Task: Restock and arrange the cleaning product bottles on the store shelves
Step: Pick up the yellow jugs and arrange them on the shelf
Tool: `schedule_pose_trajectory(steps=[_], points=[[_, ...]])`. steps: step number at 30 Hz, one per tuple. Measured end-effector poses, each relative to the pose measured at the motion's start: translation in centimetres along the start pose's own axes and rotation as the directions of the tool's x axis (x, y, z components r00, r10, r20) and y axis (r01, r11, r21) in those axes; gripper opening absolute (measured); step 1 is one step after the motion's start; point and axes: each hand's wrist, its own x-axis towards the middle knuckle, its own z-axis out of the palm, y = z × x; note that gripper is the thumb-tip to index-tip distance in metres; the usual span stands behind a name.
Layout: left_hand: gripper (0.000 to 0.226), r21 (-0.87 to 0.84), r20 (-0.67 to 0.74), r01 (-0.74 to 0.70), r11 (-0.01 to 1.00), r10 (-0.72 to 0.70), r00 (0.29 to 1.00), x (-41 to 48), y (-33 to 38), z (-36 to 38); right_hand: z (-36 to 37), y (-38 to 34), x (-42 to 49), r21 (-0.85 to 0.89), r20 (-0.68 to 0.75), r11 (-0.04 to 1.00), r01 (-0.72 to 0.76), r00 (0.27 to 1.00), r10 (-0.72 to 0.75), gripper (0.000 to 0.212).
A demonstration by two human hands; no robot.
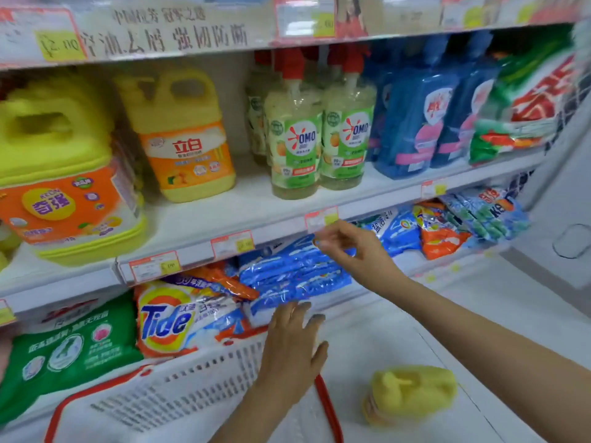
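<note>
Yellow bottle [412,391] sits on the floor [479,314] beside the basket [192,378] — it could be kicked or forgotten. Left hand [294,343] spreads wide, empty; right hand [348,247] curls at the blue packets [287,276], grip unclear.

Item: top shelf edge [192,39], white, printed with dark Chinese characters. Item: middle shelf [243,209], white, its front rail set with red-framed price tags [154,266] marked in yellow. We record a pale floor [479,314] crossed by thin seams, and a grey-white panel [563,193] at the right. We find the light bright and even.
</note>
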Motion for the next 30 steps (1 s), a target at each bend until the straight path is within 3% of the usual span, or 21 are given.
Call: schedule_pose_trajectory(steps=[2,4,7,9,12,15,18,24,26,28,30], points=[[0.064,0.111,0.255,0.004,0.994,-0.032,0.967,-1.7,1.6,3.5,-1.8,4.5,-5.4,-0.165,0.164,0.976,-0.143,0.972,0.170,0.019],[0.083,0.186,0.424,-0.005,0.982,-0.076,0.902,-3.0,2.5,5.7,-2.8,8.7,-9.9,-0.391,0.350,0.883,-0.259,0.846,0.403,0.041],[0.085,0.236,0.477,-0.006,0.972,-0.110,0.872,-3.8,3.2,6.6,-3.4,13.1,-14.9,-0.662,0.431,0.705,-0.254,0.641,0.635,0.067],[0.067,0.241,0.485,-0.002,0.971,-0.119,0.866,-3.8,3.3,6.7,-3.8,14.3,-16.8,-0.748,0.394,0.628,-0.216,0.617,0.681,0.071],[0.060,0.218,0.477,0.024,0.976,-0.128,0.870,-4.1,3.2,7.0,-4.4,15.5,-18.6,-0.782,0.330,0.588,-0.208,0.662,0.673,0.065],[0.059,0.194,0.463,0.034,0.980,-0.122,0.878,-4.4,3.5,7.1,-4.2,16.1,-19.3,-0.636,0.261,0.661,-0.399,0.695,0.671,0.049],[0.061,0.133,0.449,0.050,0.990,-0.105,0.887,-4.5,3.4,6.7,-3.3,14.4,-18.3,-0.529,0.204,0.718,-0.452,0.754,0.625,0.038],[0.085,-0.073,0.354,0.139,0.988,-0.105,0.929,-3.8,3.1,4.9,-4.4,8.3,-13.9,-0.311,0.041,0.824,-0.474,0.859,0.510,0.041],[0.102,-0.284,0.339,0.228,0.931,-0.125,0.933,-3.5,3.5,4.0,-4.5,6.1,-12.6,-0.209,0.035,0.868,-0.450,0.884,0.466,0.047],[0.113,-0.534,0.296,0.295,0.792,-0.152,0.943,-3.2,4.0,3.0,-4.2,3.6,-11.4,-0.132,0.030,0.900,-0.416,0.905,0.423,0.054],[0.107,-0.723,0.190,0.275,0.634,-0.200,0.961,-2.8,3.9,1.7,-3.6,1.2,-10.2,-0.068,0.024,0.925,-0.374,0.926,0.376,0.053]])
